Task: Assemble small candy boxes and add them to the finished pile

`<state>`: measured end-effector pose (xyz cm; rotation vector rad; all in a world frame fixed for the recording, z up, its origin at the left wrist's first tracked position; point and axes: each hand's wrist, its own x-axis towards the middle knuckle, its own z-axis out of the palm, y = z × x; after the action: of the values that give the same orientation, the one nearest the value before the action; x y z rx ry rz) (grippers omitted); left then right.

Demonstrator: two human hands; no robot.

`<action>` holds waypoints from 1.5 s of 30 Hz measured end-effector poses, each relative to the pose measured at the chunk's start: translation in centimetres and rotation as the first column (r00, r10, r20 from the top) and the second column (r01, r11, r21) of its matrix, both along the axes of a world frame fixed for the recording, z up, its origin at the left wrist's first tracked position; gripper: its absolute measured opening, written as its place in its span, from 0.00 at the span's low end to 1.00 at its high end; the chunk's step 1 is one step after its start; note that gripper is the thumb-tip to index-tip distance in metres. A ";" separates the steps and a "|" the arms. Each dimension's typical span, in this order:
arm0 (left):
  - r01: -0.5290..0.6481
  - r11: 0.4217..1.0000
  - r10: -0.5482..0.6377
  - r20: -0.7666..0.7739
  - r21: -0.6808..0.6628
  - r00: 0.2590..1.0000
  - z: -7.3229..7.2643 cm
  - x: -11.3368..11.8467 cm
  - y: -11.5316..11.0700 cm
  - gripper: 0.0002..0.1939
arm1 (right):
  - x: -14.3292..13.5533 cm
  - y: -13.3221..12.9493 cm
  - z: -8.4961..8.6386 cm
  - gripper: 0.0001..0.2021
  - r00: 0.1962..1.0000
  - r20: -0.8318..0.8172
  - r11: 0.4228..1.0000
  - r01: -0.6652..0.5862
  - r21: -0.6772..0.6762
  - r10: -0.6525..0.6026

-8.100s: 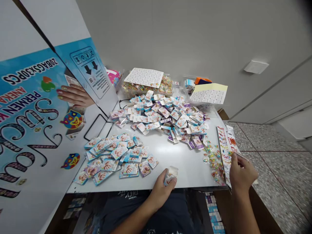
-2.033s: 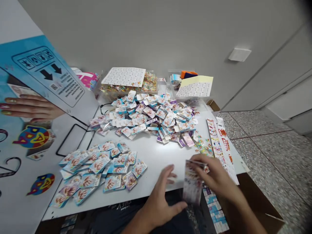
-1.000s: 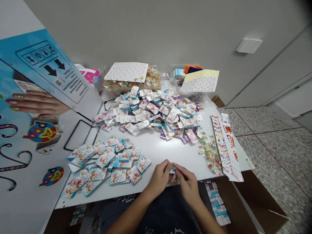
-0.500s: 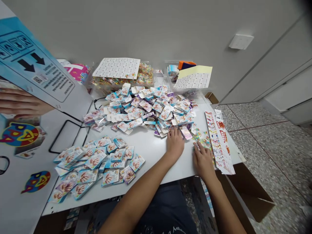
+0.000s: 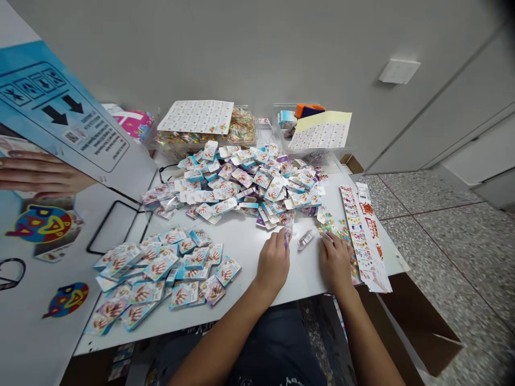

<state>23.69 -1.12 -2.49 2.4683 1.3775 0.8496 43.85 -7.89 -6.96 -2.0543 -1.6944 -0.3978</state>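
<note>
My left hand (image 5: 274, 261) is closed around a small carton (image 5: 287, 231) with white and purple sides, just in front of the heap of cartons; the fingers cover part of it. Between my hands another small carton (image 5: 306, 238) lies on the white table, a barcode on its upper side. My right hand (image 5: 337, 261) rests at the edge of the loose, colourful little packets (image 5: 341, 229), its fingers curled together. What those fingers hold, if anything, is too small to make out. Behind both hands spreads a heap of small cartons (image 5: 245, 182), several with open flaps.
Flatter cartons printed with a hand picture (image 5: 156, 265) are piled at the left. Sticker strips (image 5: 364, 236) lie along the right edge. Two clear bins, one of colourful packets (image 5: 241, 126), stand at the wall. A large printed display box (image 5: 92, 139) rises at the left.
My left hand has drawn back from the heap toward me with a carton in it. A carton now lies farther forward between my hands. My right hand has hardly moved.
</note>
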 end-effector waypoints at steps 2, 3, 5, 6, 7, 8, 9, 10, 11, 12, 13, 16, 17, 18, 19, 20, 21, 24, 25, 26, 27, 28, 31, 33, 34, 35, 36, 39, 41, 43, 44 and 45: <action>-0.005 1.000 0.004 0.032 0.026 0.999 0.1 -2.3 -1.1 0.24 | -0.2 0.0 0.3 0.12 0.999 -0.043 0.996 -0.003 0.086 0.007; -0.013 1.000 0.013 0.019 0.024 1.000 0.2 -3.4 -1.6 0.23 | -0.4 -0.1 0.5 0.12 0.998 -0.058 0.993 0.003 0.118 0.004; -0.050 0.999 0.051 -0.054 0.016 0.997 0.5 -5.2 -2.5 0.19 | -0.7 -0.2 1.1 0.13 0.998 -0.059 0.992 0.020 0.123 -0.013; -0.069 0.997 0.071 -0.098 0.020 0.993 0.7 -6.0 -3.0 0.17 | -0.8 -0.4 1.4 0.13 0.999 -0.043 0.996 0.025 0.087 -0.021; -0.076 0.997 0.079 -0.131 0.028 0.988 0.9 -6.6 -3.4 0.15 | -1.0 -0.4 1.7 0.13 0.999 -0.018 0.999 0.030 0.027 -0.029; -0.066 0.997 0.071 -0.148 0.038 0.986 1.0 -7.1 -3.8 0.14 | -1.2 -0.5 2.0 0.14 0.999 0.013 0.998 0.043 -0.050 -0.042; -0.040 0.998 0.047 -0.147 0.048 0.988 1.1 -7.5 -4.2 0.14 | -1.3 -0.6 2.2 0.15 0.997 0.047 0.989 0.066 -0.131 -0.060; -0.005 0.999 0.012 -0.130 0.052 0.991 1.2 -7.9 -4.5 0.15 | -1.4 -0.6 2.4 0.16 0.994 0.078 0.974 0.094 -0.207 -0.080; 0.029 0.998 -0.024 -0.101 0.050 0.995 1.2 -8.2 -4.8 0.16 | -1.5 -0.5 2.6 0.18 0.990 0.102 0.955 0.121 -0.271 -0.097; 0.061 0.997 -0.058 -0.073 0.039 0.996 1.1 -8.4 -5.1 0.17 | -1.6 -0.4 2.7 0.19 0.988 0.116 0.937 0.137 -0.320 -0.105; 0.082 0.996 -0.081 -0.047 0.020 0.996 1.0 -8.7 -5.3 0.18 | -1.7 -0.3 2.8 0.18 0.988 0.117 0.923 0.138 -0.360 -0.102; 0.094 0.994 -0.094 0.012 -0.054 0.996 0.5 -9.2 -5.6 0.19 | -1.6 0.0 3.0 0.15 0.995 0.084 0.897 0.079 -0.435 -0.047; 0.092 0.993 -0.090 0.026 -0.079 0.996 0.3 -9.3 -5.6 0.20 | -1.5 0.0 3.0 0.14 0.997 0.074 0.895 0.057 -0.442 -0.027; 0.091 0.990 -0.087 0.036 -0.104 0.996 0.2 -9.4 -5.6 0.21 | -1.4 -0.1 3.1 0.14 0.998 0.069 0.896 0.037 -0.443 -0.008; 0.088 0.988 -0.084 0.042 -0.129 0.996 0.2 -9.4 -5.5 0.22 | -1.3 -0.2 3.1 0.15 0.998 0.070 0.899 0.027 -0.436 0.004; 0.089 0.984 -0.083 0.042 -0.155 0.996 0.1 -9.5 -5.5 0.23 | -1.1 -0.4 3.2 0.16 0.997 0.079 0.904 0.026 -0.426 0.008; 0.086 0.980 -0.081 0.037 -0.180 0.996 0.2 -9.5 -5.4 0.24 | -0.9 -0.6 3.3 0.17 0.996 0.091 0.909 0.033 -0.415 0.005; 0.056 0.971 -0.056 0.007 -0.232 0.998 0.2 -9.5 -5.2 0.25 | -0.3 -1.1 3.5 0.16 0.991 0.131 0.909 0.078 -0.410 -0.026; 0.042 0.969 -0.046 -0.010 -0.242 0.999 0.2 -9.4 -5.1 0.23 | -0.2 -1.2 3.5 0.15 0.989 0.142 0.904 0.088 -0.418 -0.030; 0.030 0.969 -0.039 -0.031 -0.243 0.999 0.2 -9.2 -5.0 0.20 | -0.1 -1.2 3.5 0.14 0.988 0.150 0.899 0.089 -0.429 -0.026; 0.019 0.973 -0.032 -0.052 -0.232 0.998 0.1 -9.0 -4.8 0.17 | 0.0 -1.2 3.4 0.12 0.988 0.155 0.896 0.087 -0.435 -0.021; 0.016 0.977 -0.032 -0.071 -0.211 0.997 0.1 -8.8 -4.5 0.16 | 0.0 -1.2 3.2 0.11 0.988 0.157 0.896 0.083 -0.435 -0.015; 0.064 0.983 -0.076 -0.065 -0.171 0.995 -0.3 -8.0 -3.6 0.22 | -0.1 -0.8 2.3 0.10 0.992 0.128 0.920 0.068 -0.385 -0.020; 0.107 0.970 -0.116 -0.028 -0.219 0.993 -0.7 -7.4 -3.1 0.24 | 0.0 -0.6 1.7 0.09 0.995 0.089 0.942 0.065 -0.330 -0.037; 0.117 0.960 -0.123 -0.011 -0.255 0.992 -0.9 -7.2 -2.8 0.23 | 0.0 -0.4 1.5 0.08 0.997 0.067 0.951 0.055 -0.304 -0.036; 0.114 0.951 -0.117 0.006 -0.286 0.993 -1.2 -6.9 -2.6 0.20 | 0.1 -0.2 1.5 0.08 0.999 0.047 0.958 0.040 -0.284 -0.027; 0.103 0.945 -0.099 0.027 -0.310 0.995 -1.5 -6.7 -2.6 0.17 | 0.3 0.0 1.6 0.07 0.999 0.031 0.963 0.024 -0.270 -0.016; 0.029 0.924 0.034 0.158 -0.380 0.987 -2.3 -6.1 -2.9 0.14 | 0.6 0.7 2.9 0.06 1.000 0.003 0.976 0.016 -0.217 -0.016; -0.025 0.873 0.193 0.298 -0.486 0.935 -2.6 -5.8 -3.5 0.15 | 0.5 1.0 4.5 0.08 0.997 -0.068 0.993 0.017 -0.121 -0.025; -0.022 0.800 0.344 0.428 -0.599 0.836 -2.6 -5.5 -4.3 0.20 | -0.5 1.2 5.9 0.10 0.976 -0.219 1.000 -0.012 -0.013 0.009; 0.010 0.767 0.388 0.475 -0.642 0.790 -2.5 -5.5 -4.6 0.22 | -1.3 1.1 6.4 0.10 0.951 -0.308 0.999 -0.035 0.028 0.042; 0.060 0.733 0.409 0.509 -0.677 0.757 -2.4 -5.4 -4.9 0.22 | -2.3 1.0 6.8 0.10 0.917 -0.390 0.997 -0.062 0.055 0.079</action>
<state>18.24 -6.01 -4.89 1.3249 1.3446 0.9021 41.55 -6.88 -0.14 -1.8812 -1.4934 0.0083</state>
